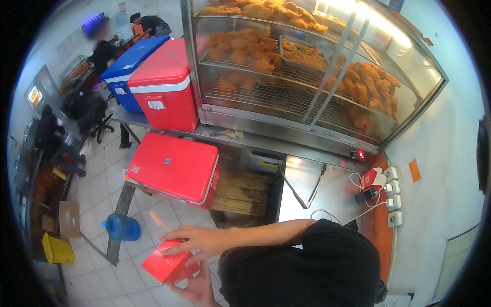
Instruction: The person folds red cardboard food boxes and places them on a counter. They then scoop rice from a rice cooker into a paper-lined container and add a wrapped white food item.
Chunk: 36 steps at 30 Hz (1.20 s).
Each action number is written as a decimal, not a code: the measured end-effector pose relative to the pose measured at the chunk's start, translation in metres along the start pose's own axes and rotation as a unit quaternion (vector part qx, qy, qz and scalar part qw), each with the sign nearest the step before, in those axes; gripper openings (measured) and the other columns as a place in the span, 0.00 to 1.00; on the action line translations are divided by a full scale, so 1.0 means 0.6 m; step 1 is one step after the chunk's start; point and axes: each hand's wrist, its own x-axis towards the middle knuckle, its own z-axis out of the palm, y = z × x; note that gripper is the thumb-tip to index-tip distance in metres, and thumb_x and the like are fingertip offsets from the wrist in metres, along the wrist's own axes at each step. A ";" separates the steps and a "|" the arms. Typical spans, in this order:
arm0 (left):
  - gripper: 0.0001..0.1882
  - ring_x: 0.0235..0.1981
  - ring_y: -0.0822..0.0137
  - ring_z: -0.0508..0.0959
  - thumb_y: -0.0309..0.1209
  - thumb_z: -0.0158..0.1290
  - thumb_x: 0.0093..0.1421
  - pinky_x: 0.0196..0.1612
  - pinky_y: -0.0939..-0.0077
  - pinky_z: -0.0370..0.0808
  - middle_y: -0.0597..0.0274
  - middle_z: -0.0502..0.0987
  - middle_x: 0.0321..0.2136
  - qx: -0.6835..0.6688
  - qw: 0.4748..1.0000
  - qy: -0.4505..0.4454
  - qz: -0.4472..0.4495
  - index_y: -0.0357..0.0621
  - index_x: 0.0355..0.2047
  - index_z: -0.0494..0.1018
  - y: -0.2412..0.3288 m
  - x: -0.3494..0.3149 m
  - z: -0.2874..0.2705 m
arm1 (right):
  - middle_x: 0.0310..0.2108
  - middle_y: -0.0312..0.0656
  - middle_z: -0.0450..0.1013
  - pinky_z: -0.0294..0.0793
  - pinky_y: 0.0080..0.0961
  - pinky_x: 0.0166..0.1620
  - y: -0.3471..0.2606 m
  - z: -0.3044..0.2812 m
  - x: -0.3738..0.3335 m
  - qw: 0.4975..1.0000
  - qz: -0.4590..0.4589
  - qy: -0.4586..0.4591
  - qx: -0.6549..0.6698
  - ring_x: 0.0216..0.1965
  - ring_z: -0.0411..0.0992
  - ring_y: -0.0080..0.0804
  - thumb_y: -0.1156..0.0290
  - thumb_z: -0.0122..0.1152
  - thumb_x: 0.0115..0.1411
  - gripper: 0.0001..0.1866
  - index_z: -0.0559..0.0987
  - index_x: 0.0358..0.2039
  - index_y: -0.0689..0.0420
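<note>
1. The red box point(164, 265) is held over the tiled floor point(105, 197) between the right hand point(197, 242), spread across its upper side, and the left hand point(199, 287), curled at its near lower side; whether anything is inside cannot be told
2. A fall to the floor could be caused by a loosened grip, as no worktop point(300, 171) is placed beneath the box
3. The walls, judged to be thin card, could be creased if too much pressure is applied by the right fingers
4. The blue water bottle point(124, 227) could be knocked if a step is taken leftward
5. The tongs point(293, 188) on the worktop could be shifted if the nearby white cable point(365, 213) is snagged by the right sleeve point(342, 243)
</note>
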 end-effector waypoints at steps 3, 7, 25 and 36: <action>0.46 0.69 0.48 0.61 0.58 0.59 0.60 0.72 0.45 0.56 0.48 0.60 0.68 0.165 0.984 0.072 -0.008 0.45 0.70 0.57 0.035 -0.001 -0.024 | 0.67 0.48 0.63 0.73 0.39 0.55 -0.012 -0.018 0.006 1.000 -0.006 -0.013 -0.006 0.54 0.68 0.49 0.70 0.74 0.54 0.40 0.70 0.67 0.50; 0.47 0.69 0.47 0.62 0.63 0.55 0.61 0.67 0.44 0.62 0.45 0.55 0.70 0.574 0.696 0.047 0.429 0.49 0.72 0.55 0.046 0.003 -0.015 | 0.64 0.48 0.66 0.72 0.41 0.58 -0.031 -0.024 0.001 0.998 0.018 -0.051 -0.020 0.56 0.68 0.50 0.67 0.75 0.52 0.39 0.72 0.65 0.53; 0.24 0.65 0.43 0.65 0.23 0.71 0.46 0.65 0.51 0.64 0.49 0.64 0.61 0.743 0.481 0.016 0.466 0.46 0.43 0.75 -0.012 -0.010 0.087 | 0.62 0.48 0.64 0.76 0.40 0.54 -0.046 0.002 0.013 0.984 0.084 -0.064 -0.142 0.56 0.69 0.52 0.69 0.75 0.51 0.40 0.70 0.65 0.54; 0.26 0.65 0.41 0.64 0.22 0.72 0.44 0.65 0.48 0.64 0.49 0.65 0.57 0.731 0.547 0.084 0.399 0.47 0.44 0.74 0.039 0.073 0.071 | 0.59 0.46 0.64 0.78 0.39 0.55 0.023 0.053 0.066 0.969 0.183 -0.078 -0.145 0.56 0.68 0.47 0.70 0.73 0.53 0.36 0.72 0.63 0.55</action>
